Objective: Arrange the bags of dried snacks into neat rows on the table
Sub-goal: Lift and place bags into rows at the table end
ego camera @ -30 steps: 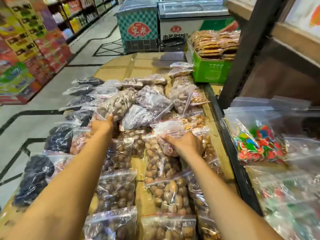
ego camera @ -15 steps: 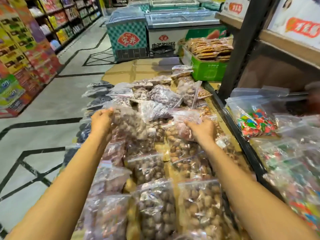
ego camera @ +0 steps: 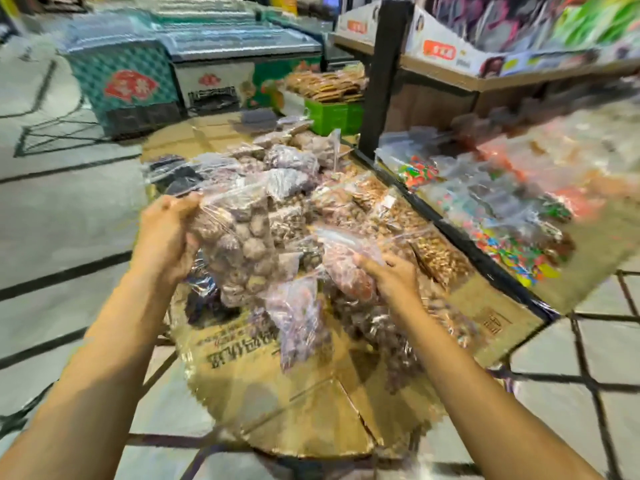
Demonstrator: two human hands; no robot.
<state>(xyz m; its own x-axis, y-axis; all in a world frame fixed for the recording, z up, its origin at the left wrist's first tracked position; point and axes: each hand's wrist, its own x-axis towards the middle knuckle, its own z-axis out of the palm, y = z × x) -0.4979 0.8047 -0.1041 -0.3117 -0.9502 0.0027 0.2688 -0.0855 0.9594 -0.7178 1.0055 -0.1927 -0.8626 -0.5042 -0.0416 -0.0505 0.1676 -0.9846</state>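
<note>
Left hand (ego camera: 166, 233) grips a lifted bag of brown round snacks (ego camera: 239, 244); right hand (ego camera: 391, 275) holds a reddish bag (ego camera: 349, 268); bare cardboard tabletop (ego camera: 277, 403) lies near the front edge

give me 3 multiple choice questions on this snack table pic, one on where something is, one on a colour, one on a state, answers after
1. Where does the green plastic crate stand?
A) by the far end of the cardboard-covered table
B) on the floor at the near end
C) on top of a freezer

2. What colour are the contents of the clear plastic bag of small snacks held by the right hand?
A) reddish
B) bright blue
C) white

3. The clear plastic bag of round brown snacks at the left hand is:
A) lying flat in a row
B) lifted above the pile of other bags, in the hand's grip
C) torn open and spilling

Answers:
1 A, it sits beyond the bags.
2 A, red-pink pieces show through the plastic.
3 B, fingers curl round its top.
</note>
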